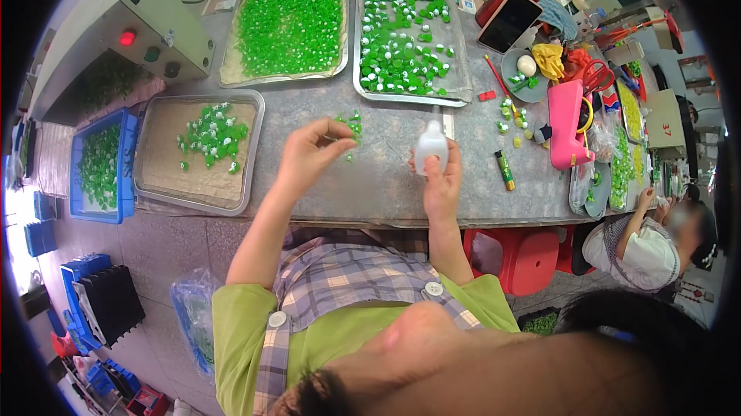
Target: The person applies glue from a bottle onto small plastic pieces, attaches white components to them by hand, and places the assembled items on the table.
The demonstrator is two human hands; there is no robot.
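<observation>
My right hand [441,184] is wrapped round a white squeeze bottle [431,140], which stands upright in the fingers with its narrow tip up. My left hand [310,155] hovers over the table with thumb and forefinger pinched together; whatever lies between the fingertips is too small to make out. Just beyond those fingertips is a little group of small green pieces [354,123] on the grey table [378,192]. To the left, a metal tray [154,155] holds green pieces with white parts on brown paper.
At the back stand a tray of small green pieces [289,22] and a tray of green-and-white pieces [405,42]. A machine with a red light [127,37] and a blue bin [121,184] are left. Right are a pink tape dispenser [567,126], a glue stick [504,170] and a seated co-worker [641,254].
</observation>
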